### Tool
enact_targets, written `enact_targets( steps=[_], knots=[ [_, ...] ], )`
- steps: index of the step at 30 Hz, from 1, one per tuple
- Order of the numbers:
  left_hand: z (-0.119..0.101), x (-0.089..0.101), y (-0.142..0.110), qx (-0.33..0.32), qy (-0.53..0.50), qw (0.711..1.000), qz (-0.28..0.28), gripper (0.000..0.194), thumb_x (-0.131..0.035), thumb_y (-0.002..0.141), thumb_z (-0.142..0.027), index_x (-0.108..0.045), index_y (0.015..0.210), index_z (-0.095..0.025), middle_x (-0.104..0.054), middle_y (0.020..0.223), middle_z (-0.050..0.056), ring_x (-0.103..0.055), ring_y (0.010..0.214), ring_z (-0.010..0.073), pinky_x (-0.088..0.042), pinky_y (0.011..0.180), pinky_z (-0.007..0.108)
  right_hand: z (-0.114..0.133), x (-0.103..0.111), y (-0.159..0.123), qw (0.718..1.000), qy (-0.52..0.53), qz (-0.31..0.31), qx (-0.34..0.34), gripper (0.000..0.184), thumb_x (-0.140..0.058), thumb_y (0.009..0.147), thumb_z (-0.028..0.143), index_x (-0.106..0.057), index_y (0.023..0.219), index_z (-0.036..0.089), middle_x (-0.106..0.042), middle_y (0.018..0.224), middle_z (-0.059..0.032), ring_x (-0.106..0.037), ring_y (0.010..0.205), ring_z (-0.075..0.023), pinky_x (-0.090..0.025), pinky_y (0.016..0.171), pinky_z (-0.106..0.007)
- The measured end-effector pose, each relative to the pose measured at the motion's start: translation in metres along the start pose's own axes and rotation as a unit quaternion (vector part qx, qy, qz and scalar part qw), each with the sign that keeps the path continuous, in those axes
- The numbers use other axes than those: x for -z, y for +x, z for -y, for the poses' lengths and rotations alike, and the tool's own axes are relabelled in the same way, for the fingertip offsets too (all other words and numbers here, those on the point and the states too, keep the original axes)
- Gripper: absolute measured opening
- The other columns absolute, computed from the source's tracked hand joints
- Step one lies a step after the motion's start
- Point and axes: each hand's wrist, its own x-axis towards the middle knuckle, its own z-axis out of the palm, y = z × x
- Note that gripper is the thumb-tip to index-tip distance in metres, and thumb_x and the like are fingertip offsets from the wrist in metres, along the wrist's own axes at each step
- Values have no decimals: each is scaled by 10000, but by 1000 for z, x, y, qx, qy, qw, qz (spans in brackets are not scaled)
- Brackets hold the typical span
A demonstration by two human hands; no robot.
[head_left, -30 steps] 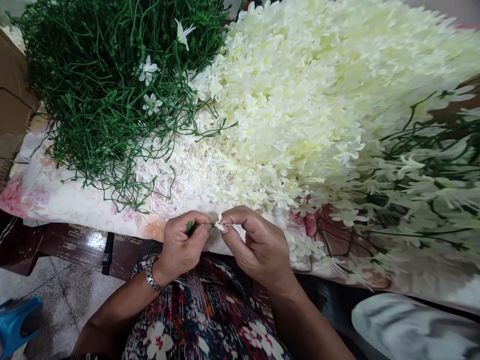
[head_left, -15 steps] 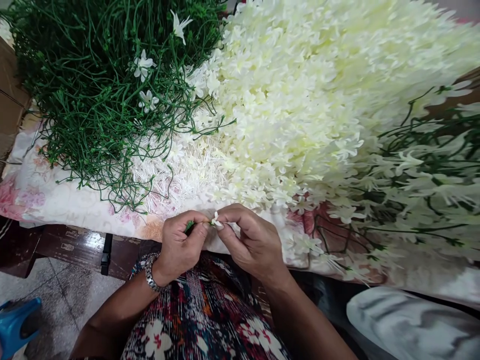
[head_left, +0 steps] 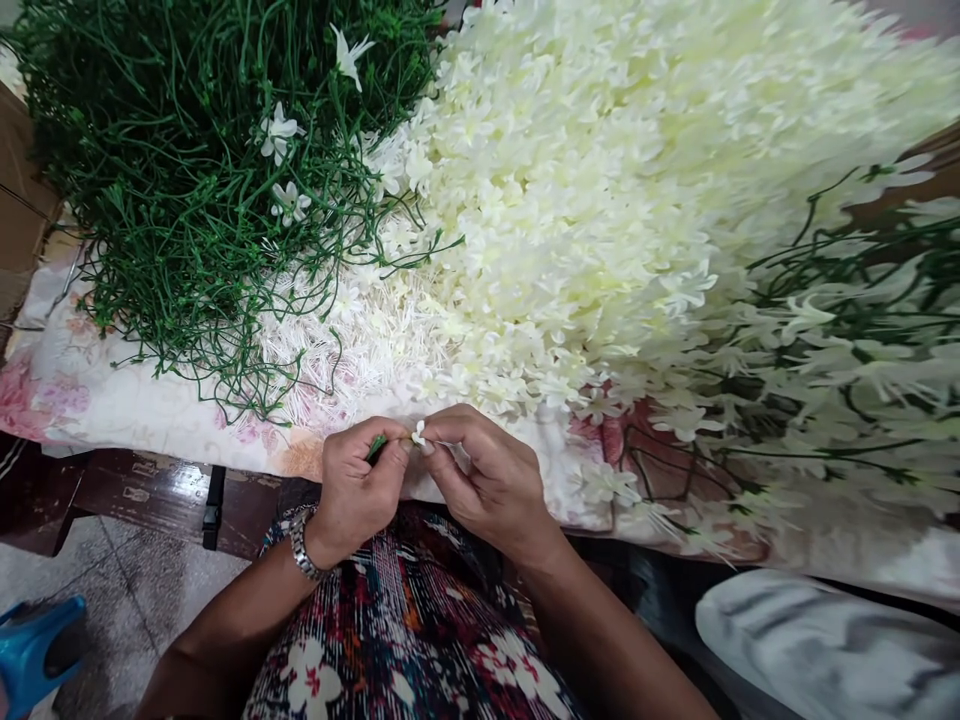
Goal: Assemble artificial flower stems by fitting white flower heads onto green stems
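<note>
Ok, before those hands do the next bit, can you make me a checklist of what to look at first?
1. Left hand pinching the green stem: ok.
2. Right hand pinching at the small white flower: ok.
3. Flower pushed all the way onto the stem: cannot tell, too small.
4. Green stem pile looks near enough: ok.
5. White flower heap kept apart from the green pile: not ok, their edges meet.
</note>
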Motion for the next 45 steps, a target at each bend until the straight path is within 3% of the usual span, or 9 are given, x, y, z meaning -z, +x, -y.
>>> enact_targets(
  steps=[5,10,15,33,45],
  knots=[
    [2,2,0,0,-32,999,9,121,-482,749,-182,-536,646,-149,-437,517,-32,-377,476,65,-321,440,175,1,3,0,999,-23,4,26,178,-473,741,70,-499,877,181,-563,731,-29,-536,711,-125,-467,615,-272],
    [10,8,-1,7,-115,993,30,98,-536,751,-215,-577,704,-140,-485,554,-26,-399,488,59,-325,459,172,8,21,3,999,-6,42,4,254,-539,716,120,-503,958,187,-583,835,-44,-547,797,-143,-472,673,-297],
    [13,8,-3,-18,-110,994,22,80,-556,745,-204,-601,722,-142,-542,614,-6,-449,547,75,-351,510,185,16,35,6,999,-17,17,38,296,-572,676,121,-517,958,192,-555,842,-48,-528,790,-151,-464,650,-303],
    [7,7,-1,-62,-37,996,43,76,-499,765,-140,-568,732,-139,-492,569,-25,-412,498,55,-335,473,166,7,22,4,985,-131,51,99,143,-521,718,69,-533,841,142,-556,741,-45,-501,710,-127,-450,630,-269],
    [2,8,2,-73,14,995,67,134,-468,750,-116,-514,624,-133,-421,525,-38,-368,486,55,-307,471,175,10,21,5,980,-145,104,88,68,-452,768,80,-500,781,128,-527,704,-57,-468,701,-133,-438,618,-270]
  ],
)
